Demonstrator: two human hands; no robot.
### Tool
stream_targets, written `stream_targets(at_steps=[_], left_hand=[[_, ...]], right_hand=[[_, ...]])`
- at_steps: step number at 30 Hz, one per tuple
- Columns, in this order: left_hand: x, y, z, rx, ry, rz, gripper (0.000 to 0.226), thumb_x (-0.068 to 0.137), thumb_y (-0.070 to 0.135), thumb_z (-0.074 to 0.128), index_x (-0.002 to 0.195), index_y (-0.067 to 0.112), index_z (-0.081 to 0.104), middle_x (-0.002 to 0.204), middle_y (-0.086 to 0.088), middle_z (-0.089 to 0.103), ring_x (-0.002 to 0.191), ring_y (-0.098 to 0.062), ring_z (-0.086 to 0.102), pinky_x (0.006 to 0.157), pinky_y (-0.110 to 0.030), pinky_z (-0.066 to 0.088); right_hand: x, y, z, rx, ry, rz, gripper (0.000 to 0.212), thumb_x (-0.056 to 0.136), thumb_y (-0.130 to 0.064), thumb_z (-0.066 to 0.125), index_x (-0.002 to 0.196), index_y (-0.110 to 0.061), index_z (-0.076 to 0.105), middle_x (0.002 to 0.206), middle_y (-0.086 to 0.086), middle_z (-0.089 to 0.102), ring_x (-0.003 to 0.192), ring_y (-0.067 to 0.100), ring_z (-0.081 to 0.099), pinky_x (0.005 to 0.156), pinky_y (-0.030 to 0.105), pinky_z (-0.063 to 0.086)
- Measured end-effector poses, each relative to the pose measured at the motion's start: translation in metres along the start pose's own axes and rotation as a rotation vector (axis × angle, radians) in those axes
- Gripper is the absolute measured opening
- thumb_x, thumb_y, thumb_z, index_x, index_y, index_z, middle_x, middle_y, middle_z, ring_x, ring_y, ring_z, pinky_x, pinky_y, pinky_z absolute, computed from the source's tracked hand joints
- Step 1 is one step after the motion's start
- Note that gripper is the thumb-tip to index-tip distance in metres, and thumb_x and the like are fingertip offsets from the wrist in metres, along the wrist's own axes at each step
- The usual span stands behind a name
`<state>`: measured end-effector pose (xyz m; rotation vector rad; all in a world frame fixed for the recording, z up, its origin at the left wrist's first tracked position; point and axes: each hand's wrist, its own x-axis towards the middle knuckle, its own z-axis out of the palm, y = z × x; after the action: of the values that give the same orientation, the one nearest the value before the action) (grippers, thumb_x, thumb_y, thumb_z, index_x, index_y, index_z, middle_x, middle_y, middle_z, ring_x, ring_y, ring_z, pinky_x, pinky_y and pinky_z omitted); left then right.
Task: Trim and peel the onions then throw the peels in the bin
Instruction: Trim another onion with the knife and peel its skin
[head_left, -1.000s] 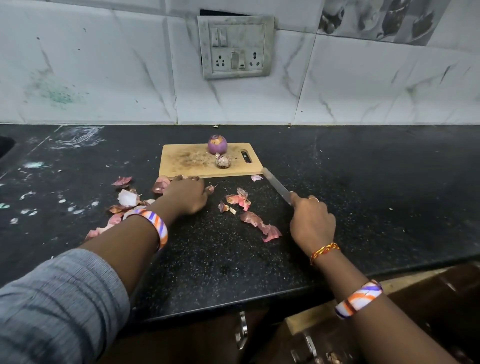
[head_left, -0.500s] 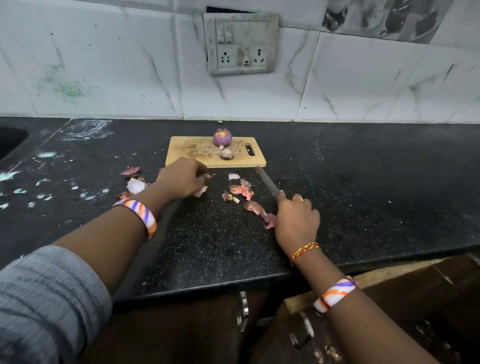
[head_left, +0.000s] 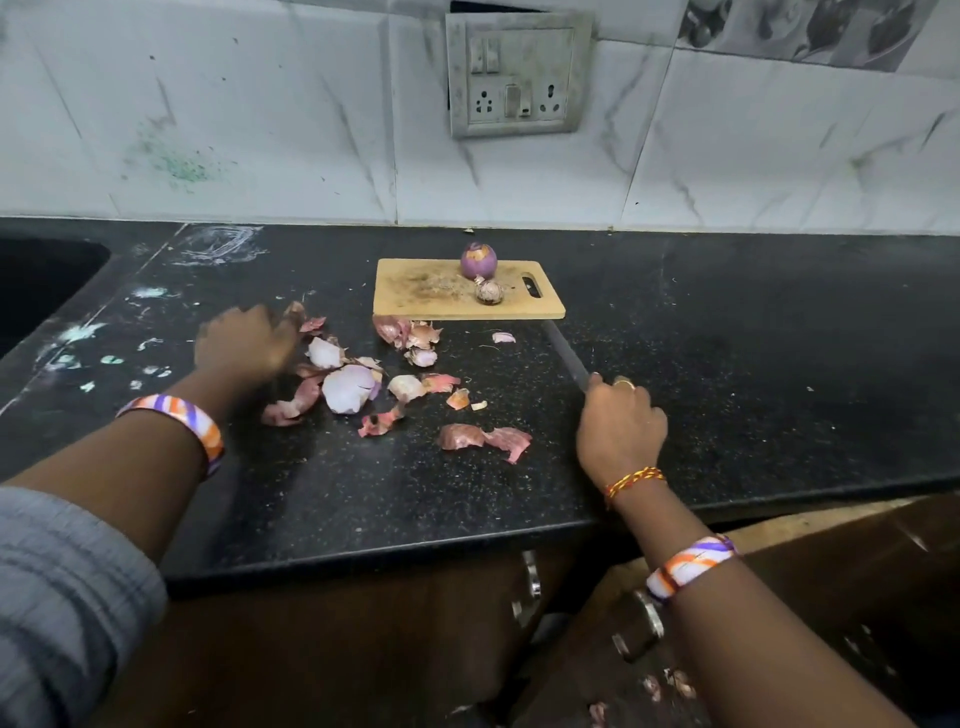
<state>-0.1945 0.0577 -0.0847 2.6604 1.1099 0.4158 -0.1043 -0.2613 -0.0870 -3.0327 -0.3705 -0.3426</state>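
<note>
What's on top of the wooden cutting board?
On the cutting board sit a peeled purple onion at the back edge and a smaller, paler onion in front of it, plus some crumbs. What lies beneath the board is covered.

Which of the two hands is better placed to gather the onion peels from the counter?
Probably the left hand. It rests beside the peels and seems to hold no tool. The right hand grips the knife.
</note>
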Motion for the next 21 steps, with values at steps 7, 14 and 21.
stream_targets(at_steps=[7,14,21], left_hand=[[0.012,-0.02,0.022,0.045,-0.212,0.011,0.074,0.092,0.058,0.014,0.132,0.001,0.04,0.147,-0.028,0.027,0.139,-0.041,0.02,0.113,-0.051,0.013],[0.0,0.014,0.014,-0.421,-0.322,0.317,0.061,0.096,0.045,0.019,0.139,0.006,0.037,0.142,-0.021,0.041,0.132,-0.034,0.038,0.106,-0.037,0.029],[0.012,0.027,0.012,-0.609,-0.217,0.432,0.031,0.095,0.024,0.046,0.113,0.005,0.063,0.11,-0.014,0.067,0.087,-0.018,0.058,0.073,-0.025,0.041]], right_hand=[[-0.016,-0.054,-0.001,0.105,-0.063,-0.184,0.042,0.09,-0.015,0.055,0.131,-0.023,0.048,0.114,0.006,0.058,0.11,0.026,0.053,0.085,0.041,0.044],[-0.006,-0.064,0.001,0.11,-0.002,0.016,0.043,0.09,-0.006,0.049,0.13,-0.024,0.05,0.113,0.007,0.058,0.112,0.028,0.052,0.085,0.044,0.046],[-0.012,-0.079,-0.006,0.112,0.061,-0.132,0.052,0.088,-0.003,0.051,0.13,-0.035,0.049,0.117,0.003,0.057,0.113,0.026,0.049,0.089,0.044,0.039]])
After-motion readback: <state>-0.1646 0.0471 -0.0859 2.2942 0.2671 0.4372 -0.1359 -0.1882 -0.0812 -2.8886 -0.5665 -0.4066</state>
